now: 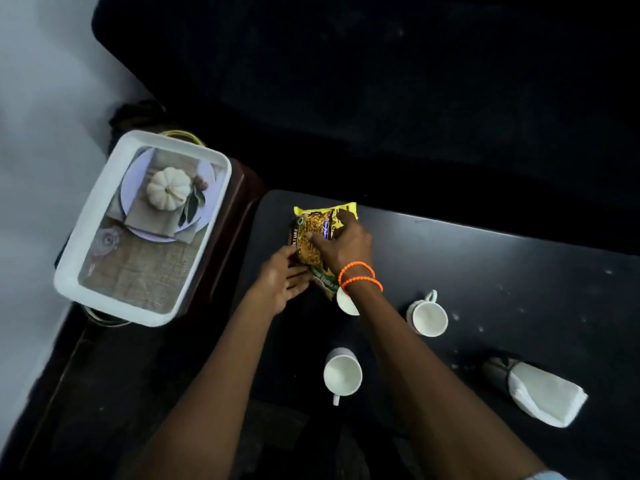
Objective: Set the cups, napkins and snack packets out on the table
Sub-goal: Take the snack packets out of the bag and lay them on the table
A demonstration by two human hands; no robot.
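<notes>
A yellow snack packet (313,233) lies near the far left corner of the black table (485,271), on top of another packet (325,284) with green print. My right hand (343,247), with orange bracelets on the wrist, rests spread on the yellow packet. My left hand (282,280) holds the packets' left edge with curled fingers. Three white cups stand on the table: one (347,303) partly hidden under my right wrist, one (428,317) to its right, one (342,374) nearer me. A stack of white napkins (543,393) sits in a holder at the right.
A white tray (86,258) with a printed pumpkin picture rests on a dark wooden stand (239,199) left of the table. A large dark surface (381,81) fills the far side. Pale floor shows at the left.
</notes>
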